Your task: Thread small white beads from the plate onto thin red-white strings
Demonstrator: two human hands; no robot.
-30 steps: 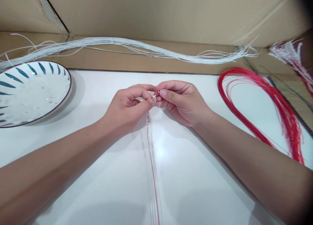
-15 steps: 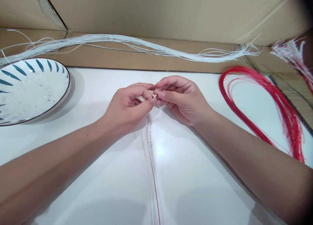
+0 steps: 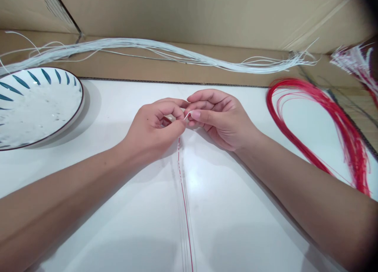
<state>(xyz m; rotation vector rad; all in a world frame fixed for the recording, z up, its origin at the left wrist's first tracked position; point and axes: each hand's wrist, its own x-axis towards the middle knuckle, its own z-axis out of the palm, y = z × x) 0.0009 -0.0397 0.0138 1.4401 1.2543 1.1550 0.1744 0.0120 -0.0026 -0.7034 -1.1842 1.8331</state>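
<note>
My left hand (image 3: 161,126) pinches a thin white strand (image 3: 187,115) between thumb and forefinger, near the middle of the view. The strand's other end is in the fingertips of my right hand (image 3: 220,118), and the two hands nearly touch. From beneath my left fingers a thin red cord (image 3: 184,203) with whitish marks on its upper part runs down toward the bottom edge of the view. What else the fingers cover is hidden.
On the left is a white plate (image 3: 44,106) with blue-green leaf marks. Long white strands (image 3: 165,47) lie on cardboard behind the white table (image 3: 124,224). A looped red cord bundle (image 3: 283,126) lies on the right, with red-and-white strands (image 3: 354,63) beyond.
The white strand between the fingertips shows a little more and is bent. The hands have otherwise barely moved, and the whole view has shifted slightly.
</note>
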